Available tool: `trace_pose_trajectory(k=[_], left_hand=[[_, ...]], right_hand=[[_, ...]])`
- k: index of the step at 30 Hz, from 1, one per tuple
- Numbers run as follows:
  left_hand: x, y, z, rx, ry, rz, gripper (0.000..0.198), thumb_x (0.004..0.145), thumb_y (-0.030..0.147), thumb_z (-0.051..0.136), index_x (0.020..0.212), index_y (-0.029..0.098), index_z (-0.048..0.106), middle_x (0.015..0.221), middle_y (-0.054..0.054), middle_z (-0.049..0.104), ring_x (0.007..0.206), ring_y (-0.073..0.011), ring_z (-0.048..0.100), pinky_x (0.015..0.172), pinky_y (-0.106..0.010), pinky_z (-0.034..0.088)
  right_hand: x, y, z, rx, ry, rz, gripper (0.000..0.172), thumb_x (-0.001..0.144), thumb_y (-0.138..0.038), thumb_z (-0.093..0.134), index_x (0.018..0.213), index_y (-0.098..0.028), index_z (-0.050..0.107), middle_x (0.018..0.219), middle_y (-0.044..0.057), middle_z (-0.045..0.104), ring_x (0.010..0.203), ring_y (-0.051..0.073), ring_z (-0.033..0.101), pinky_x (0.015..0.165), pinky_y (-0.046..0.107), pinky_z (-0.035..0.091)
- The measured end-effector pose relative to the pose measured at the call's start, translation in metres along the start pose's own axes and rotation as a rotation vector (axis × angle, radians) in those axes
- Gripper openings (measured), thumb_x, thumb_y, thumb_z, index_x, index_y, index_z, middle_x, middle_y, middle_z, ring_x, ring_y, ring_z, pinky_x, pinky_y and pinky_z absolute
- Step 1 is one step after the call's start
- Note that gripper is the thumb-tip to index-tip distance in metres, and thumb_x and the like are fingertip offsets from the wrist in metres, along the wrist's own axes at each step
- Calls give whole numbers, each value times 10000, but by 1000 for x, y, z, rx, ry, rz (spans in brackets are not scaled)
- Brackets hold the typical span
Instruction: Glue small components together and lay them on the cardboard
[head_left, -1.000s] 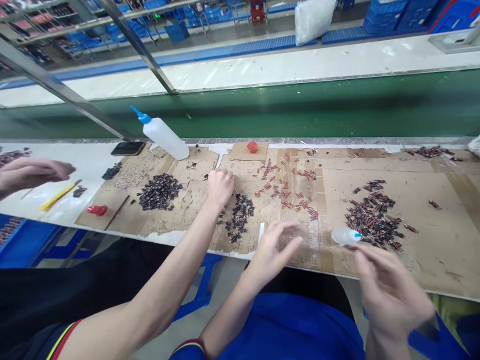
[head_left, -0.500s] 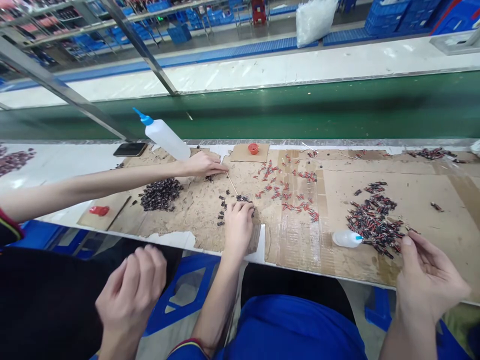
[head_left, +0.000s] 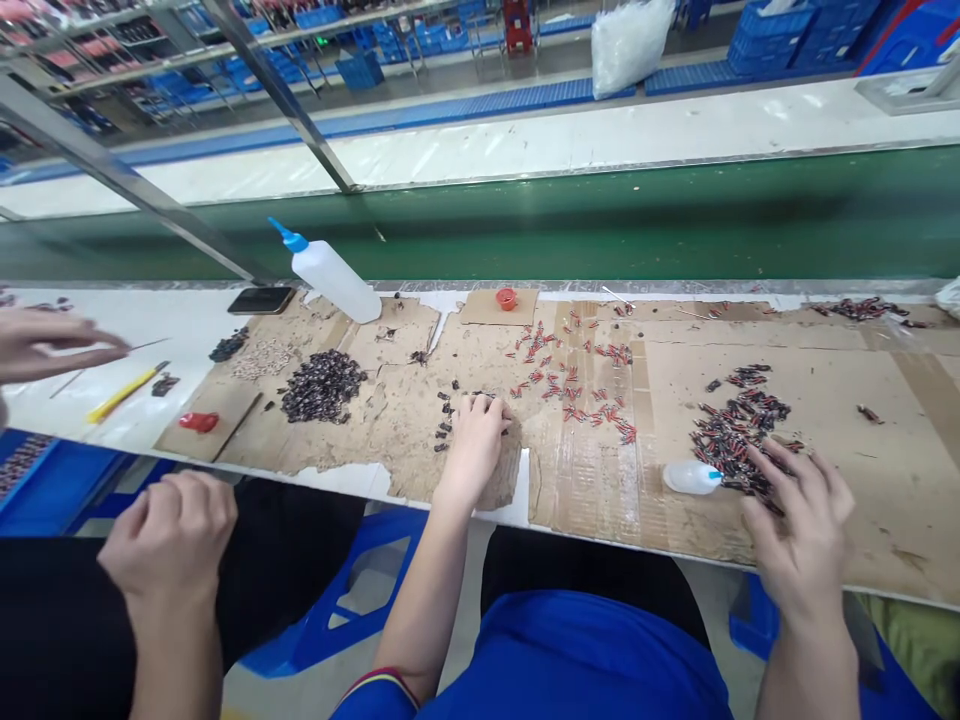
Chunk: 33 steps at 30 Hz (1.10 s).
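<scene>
My left hand (head_left: 474, 442) rests on the cardboard with its fingers curled down over small black parts (head_left: 444, 425); what the fingertips pinch is hidden. At the near edge of a heap of small black-and-red parts (head_left: 746, 430), my right hand (head_left: 806, 520) has its fingers spread, with nothing visible between them. A small white squeeze bottle (head_left: 691, 477) with a blue tip lies just left of that hand. Loose red-and-black parts (head_left: 562, 380) are scattered on the cardboard between my two hands.
A co-worker's hands (head_left: 176, 530) are on the left, one over the white table. A pile of black parts (head_left: 322, 387), a large blue-nozzled bottle (head_left: 337, 280), a phone (head_left: 260, 300), a yellow cutter (head_left: 127, 392) and a red cup (head_left: 506, 299) stand or lie around. A green belt (head_left: 562, 220) runs behind.
My right hand has moved left onto the heap and its fingers have opened from a pinch. My left hand stays nearly in place. The co-worker's arm with a thin stick has withdrawn left.
</scene>
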<state>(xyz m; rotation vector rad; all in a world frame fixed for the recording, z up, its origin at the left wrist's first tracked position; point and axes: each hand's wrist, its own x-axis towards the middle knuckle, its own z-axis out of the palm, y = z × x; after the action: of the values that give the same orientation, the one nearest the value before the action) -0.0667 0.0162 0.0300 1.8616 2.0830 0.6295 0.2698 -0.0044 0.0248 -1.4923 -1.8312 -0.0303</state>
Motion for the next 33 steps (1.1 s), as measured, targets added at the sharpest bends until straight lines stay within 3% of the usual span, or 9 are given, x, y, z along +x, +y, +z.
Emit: trace_pose_trajectory(k=[4, 7, 9, 12, 14, 17, 21, 27, 33], left_hand=[[-5, 11, 2, -26, -90, 88, 114, 932, 187, 524, 879, 200, 624, 956, -62, 677, 977, -231, 570, 873, -408, 444], [-16, 30, 15, -131, -165, 215, 66, 919, 200, 566, 891, 217, 623, 946, -29, 697, 968, -217, 566, 871, -386, 406], [-25, 42, 28, -171, -186, 297, 53, 919, 229, 580, 907, 228, 631, 946, -16, 706, 986, -210, 563, 895, -385, 384], [-36, 52, 46, -181, -170, 365, 70, 924, 236, 577, 920, 229, 646, 935, -18, 709, 998, -208, 558, 903, -386, 373], [-40, 54, 53, -180, -132, 363, 72, 920, 239, 585, 941, 227, 653, 943, -26, 705, 994, -209, 561, 893, -385, 377], [-42, 50, 55, -227, -93, 357, 115, 901, 244, 615, 1011, 228, 646, 973, -29, 706, 1012, -207, 570, 888, -379, 386], [-43, 46, 51, -319, -113, 331, 176, 883, 191, 625, 1053, 233, 640, 1011, -26, 723, 1031, -207, 599, 907, -383, 390], [-43, 47, 53, -376, -119, 221, 194, 845, 163, 629, 1019, 245, 657, 946, -27, 746, 994, -218, 630, 912, -401, 407], [-43, 46, 53, -409, -121, 215, 262, 837, 149, 623, 1085, 234, 624, 943, -25, 753, 1002, -217, 631, 918, -400, 391]], right_hand=[[-1, -11, 15, 22, -79, -96, 423, 842, -518, 606, 1133, -211, 622, 1170, 144, 652, 1381, 386, 314, 1080, 623, 289], [-2, -15, 27, 92, -85, -54, 280, 851, -480, 609, 945, -216, 611, 1143, 142, 672, 1409, 378, 278, 1066, 626, 310], [-4, -17, 30, 214, -121, 27, 261, 834, -460, 637, 915, -225, 556, 1144, 137, 680, 1391, 352, 345, 1044, 589, 372], [-8, -21, 28, 436, -196, 212, 293, 790, -432, 691, 894, -238, 497, 979, 88, 728, 1089, 291, 646, 885, 468, 531], [-10, -26, 25, 521, -192, 321, 341, 731, -471, 735, 847, -232, 521, 805, 44, 725, 769, 237, 709, 688, 372, 575], [-9, -35, 24, 580, -96, 415, 380, 636, -509, 784, 784, -204, 612, 707, 38, 705, 574, 189, 653, 512, 292, 525], [-5, -46, 29, 709, 24, 506, 376, 592, -483, 811, 771, -179, 681, 704, 56, 715, 574, 203, 653, 510, 300, 518], [-1, -59, 42, 755, -20, 560, 326, 682, -500, 712, 654, -186, 627, 513, -5, 601, 419, 133, 518, 425, 257, 425], [1, -67, 48, 616, -52, 512, 307, 686, -460, 692, 582, -195, 577, 481, -17, 542, 440, 127, 468, 437, 250, 374]])
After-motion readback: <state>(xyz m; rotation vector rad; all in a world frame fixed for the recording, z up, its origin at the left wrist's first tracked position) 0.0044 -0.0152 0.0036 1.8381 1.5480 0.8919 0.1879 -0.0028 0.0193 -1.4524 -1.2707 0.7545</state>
